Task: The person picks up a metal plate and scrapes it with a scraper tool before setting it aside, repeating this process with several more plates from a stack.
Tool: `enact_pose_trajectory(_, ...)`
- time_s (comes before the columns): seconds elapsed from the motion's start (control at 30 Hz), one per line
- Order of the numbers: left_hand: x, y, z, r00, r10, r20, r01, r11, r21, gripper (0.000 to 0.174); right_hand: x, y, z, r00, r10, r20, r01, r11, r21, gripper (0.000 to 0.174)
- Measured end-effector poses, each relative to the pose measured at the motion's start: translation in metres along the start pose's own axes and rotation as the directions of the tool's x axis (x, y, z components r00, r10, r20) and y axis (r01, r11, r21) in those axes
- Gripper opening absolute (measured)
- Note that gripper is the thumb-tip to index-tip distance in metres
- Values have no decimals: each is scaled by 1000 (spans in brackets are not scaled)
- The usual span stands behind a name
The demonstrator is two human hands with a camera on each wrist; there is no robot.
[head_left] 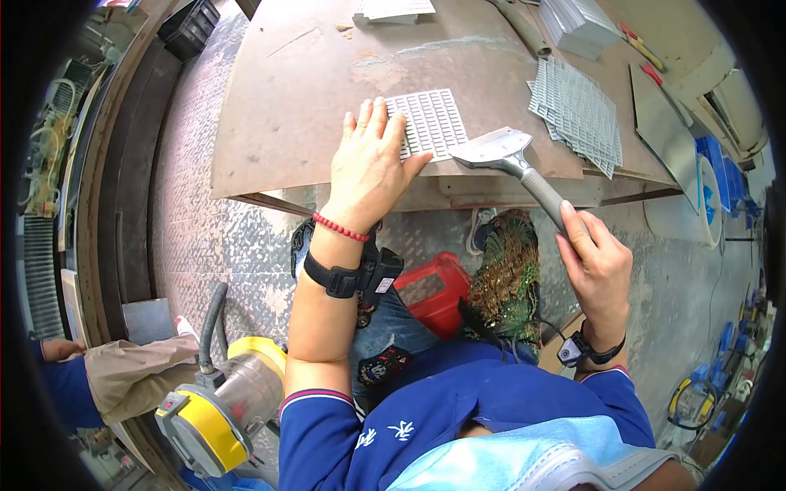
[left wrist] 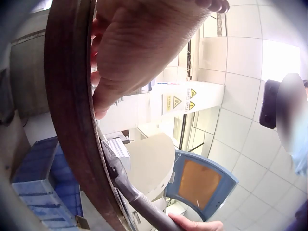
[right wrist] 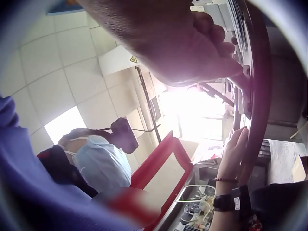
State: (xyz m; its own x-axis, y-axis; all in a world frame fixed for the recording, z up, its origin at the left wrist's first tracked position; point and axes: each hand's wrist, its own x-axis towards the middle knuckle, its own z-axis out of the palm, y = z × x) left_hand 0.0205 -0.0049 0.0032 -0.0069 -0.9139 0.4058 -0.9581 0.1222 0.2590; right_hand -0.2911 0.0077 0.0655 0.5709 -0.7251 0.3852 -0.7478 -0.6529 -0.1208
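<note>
Worn brown counter (head_left: 278, 106): a slotted sheet (head_left: 431, 123) lies near its front edge, beneath the outstretched left hand (head_left: 370, 159); the right hand (head_left: 602, 262) grasps a scraper (head_left: 540, 190). Sound practice keeps the blade (head_left: 487, 149) low, the left thumb (head_left: 416, 166) clear.

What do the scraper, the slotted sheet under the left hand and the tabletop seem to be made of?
Scraper: head probably metal, smooth and silvery with bright reflections; grip matte grey, perhaps plastic or rubber.
Slotted sheet: thin, pale, without strong glare; plastic or coated metal, unclear which.
Tabletop: dull brown, scuffed; possibly worn board.
</note>
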Motion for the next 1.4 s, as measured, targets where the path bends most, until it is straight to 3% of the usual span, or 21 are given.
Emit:
enact_pose_trajectory(0.9, 1, 0, 0, 1000, 13, -8, -13, 1000, 2, 53, 36, 0, 16, 999, -46, -14, 45, 998, -50, 43)
enact_pose_trajectory(1.4, -1, -1, 6, 1000, -1, -29, 2, 1000, 27, 53, 0, -15, 11, 1000, -23, -6, 23, 998, -63, 44)
